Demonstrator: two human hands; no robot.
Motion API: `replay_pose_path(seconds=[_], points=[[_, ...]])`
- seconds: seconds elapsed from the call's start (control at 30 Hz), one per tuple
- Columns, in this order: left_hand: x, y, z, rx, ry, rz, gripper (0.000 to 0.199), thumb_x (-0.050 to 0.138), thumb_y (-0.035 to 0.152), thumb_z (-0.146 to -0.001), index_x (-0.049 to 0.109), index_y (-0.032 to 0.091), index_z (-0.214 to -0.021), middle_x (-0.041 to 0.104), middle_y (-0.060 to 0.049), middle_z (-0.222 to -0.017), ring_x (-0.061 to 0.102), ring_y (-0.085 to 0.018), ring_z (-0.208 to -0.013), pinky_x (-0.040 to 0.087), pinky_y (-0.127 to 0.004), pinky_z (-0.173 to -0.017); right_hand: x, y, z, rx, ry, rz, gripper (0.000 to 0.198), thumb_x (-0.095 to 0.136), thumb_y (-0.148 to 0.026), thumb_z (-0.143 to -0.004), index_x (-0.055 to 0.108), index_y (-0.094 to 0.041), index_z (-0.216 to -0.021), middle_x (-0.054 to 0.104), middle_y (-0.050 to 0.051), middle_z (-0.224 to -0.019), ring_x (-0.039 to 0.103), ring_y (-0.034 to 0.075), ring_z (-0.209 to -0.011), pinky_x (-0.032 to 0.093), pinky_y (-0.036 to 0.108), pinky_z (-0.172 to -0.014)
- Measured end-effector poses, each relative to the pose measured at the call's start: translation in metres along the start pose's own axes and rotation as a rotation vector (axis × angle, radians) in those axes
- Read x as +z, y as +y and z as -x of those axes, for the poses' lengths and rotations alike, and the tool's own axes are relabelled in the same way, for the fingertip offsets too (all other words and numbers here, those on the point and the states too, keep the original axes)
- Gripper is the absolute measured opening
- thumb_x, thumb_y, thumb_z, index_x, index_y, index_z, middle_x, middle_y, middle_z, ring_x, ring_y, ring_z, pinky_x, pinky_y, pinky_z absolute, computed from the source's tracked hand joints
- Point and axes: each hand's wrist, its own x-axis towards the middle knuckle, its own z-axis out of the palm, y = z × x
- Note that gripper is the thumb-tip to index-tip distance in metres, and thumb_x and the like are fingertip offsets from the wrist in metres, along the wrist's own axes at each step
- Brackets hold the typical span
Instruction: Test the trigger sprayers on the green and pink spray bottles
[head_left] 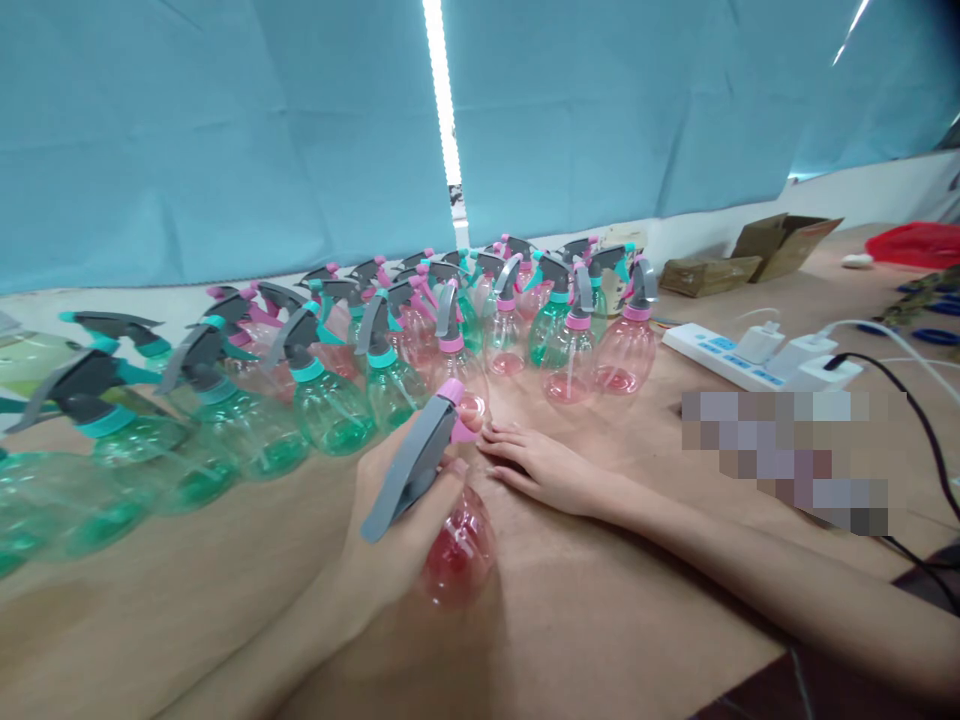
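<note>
My left hand is wrapped around the neck of a pink spray bottle with a grey and pink trigger head. The bottle stands nearly upright, and its lower body shows below my fingers. Just to the right, my right hand lies palm down on the brown table, fingers stretched out and holding nothing. Its fingertips are close to the held bottle's trigger side. Beyond both hands stand a clear pink spray bottle and a green spray bottle, among several others in rows.
Green bottles run along the left, one large green bottle being nearest. At right lie a white power strip with plugged-in chargers and a black cable. Farther back are an open cardboard box and a red bag. Blue sheeting hangs behind.
</note>
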Motion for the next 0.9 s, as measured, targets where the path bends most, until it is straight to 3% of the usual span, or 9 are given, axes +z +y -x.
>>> replay_pose_path(seconds=[0.53, 0.9], points=[[0.0001, -0.0036, 0.0011, 0.062, 0.021, -0.016, 0.014, 0.054, 0.029, -0.081, 0.046, 0.023, -0.071, 0.055, 0.003, -0.066, 0.054, -0.014, -0.059, 0.045, -0.028, -0.056, -0.0016, -0.0021, -0.0005, 0.011, -0.007, 0.006, 0.038, 0.044, -0.034, -0.1, 0.059, -0.017, -0.131, 0.056, 0.013, -0.14, 0.048, 0.026, -0.134, 0.039, 0.047, -0.112], [-0.0003, -0.0016, -0.0004, 0.03, 0.009, -0.021, 0.015, 0.054, 0.031, -0.08, 0.045, 0.023, -0.071, 0.054, 0.003, -0.066, 0.056, -0.016, -0.063, 0.045, -0.029, -0.058, -0.0016, -0.0018, -0.0013, 0.007, -0.018, 0.035, 0.037, 0.045, -0.033, -0.1, 0.059, -0.018, -0.131, 0.056, 0.012, -0.14, 0.048, 0.025, -0.134, 0.04, 0.046, -0.112]])
